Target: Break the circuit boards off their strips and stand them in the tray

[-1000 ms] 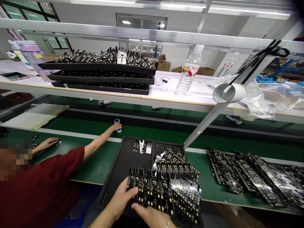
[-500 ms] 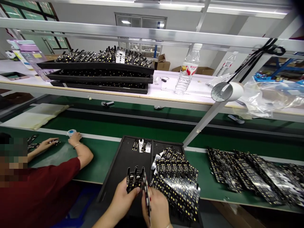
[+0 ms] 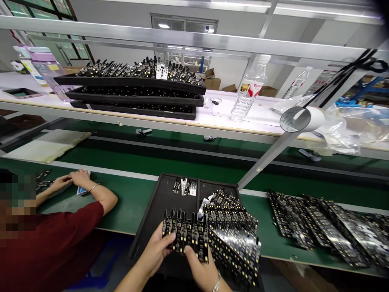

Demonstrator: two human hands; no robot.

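Observation:
A black circuit board panel with pale square components and prongs along its top edge faces me above the tray. My left hand is closed on its left side, thumb over the front. My right hand grips the lower right part, thumb also on the front; its other fingers are hidden behind the panel. Whether this is one panel or pieces side by side, I cannot tell. Just right of my hands, stacked circuit board panels fill the black tray's right compartment. A few small boards lie at its far left compartment.
Several board stacks lie on the green bench at right. To the left, a co-worker in a red sleeve works at the bench. The shelf above holds loaded black trays and a water bottle. A slanted metal post stands behind the tray.
The panel in my right hand has turned from edge-on to facing me, beside the piece in my left hand. The co-worker's right hand has moved left to meet the other hand.

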